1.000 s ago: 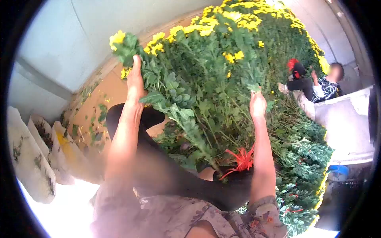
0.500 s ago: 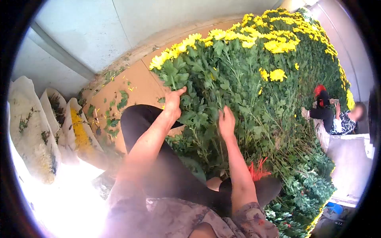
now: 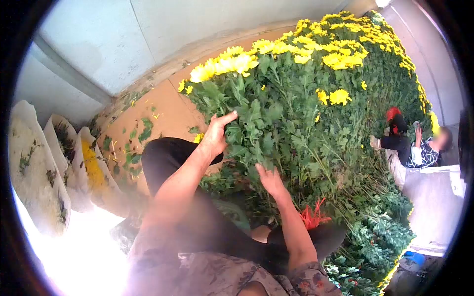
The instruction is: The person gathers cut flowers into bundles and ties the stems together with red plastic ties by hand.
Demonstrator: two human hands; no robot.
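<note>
My left hand [image 3: 216, 137] is closed round leafy green stems near the front edge of the heap, its thumb pointing right. Yellow blooms [image 3: 224, 65] stand just above it at the top of these stems. Lower and to the right, my right hand [image 3: 270, 180] reaches into the foliage [image 3: 256, 143], with thumb and some fingers showing. Its fingertips are partly covered by leaves, so its hold is unclear. A bundle of red ties [image 3: 314, 215] lies by my right forearm, near my knee.
The large heap of yellow-flowered stems [image 3: 316, 123] stretches right and back. Another person [image 3: 423, 152] sits at the far right by a pale slab [image 3: 432, 207]. White sacks [image 3: 37, 163] with plant scraps stand at the left. Loose leaves lie on the brown floor [image 3: 163, 106].
My left hand has come down and inward from the high blooms. My right hand has moved left and down, nearer to it. The blooms above my left hand are bunched closer together.
</note>
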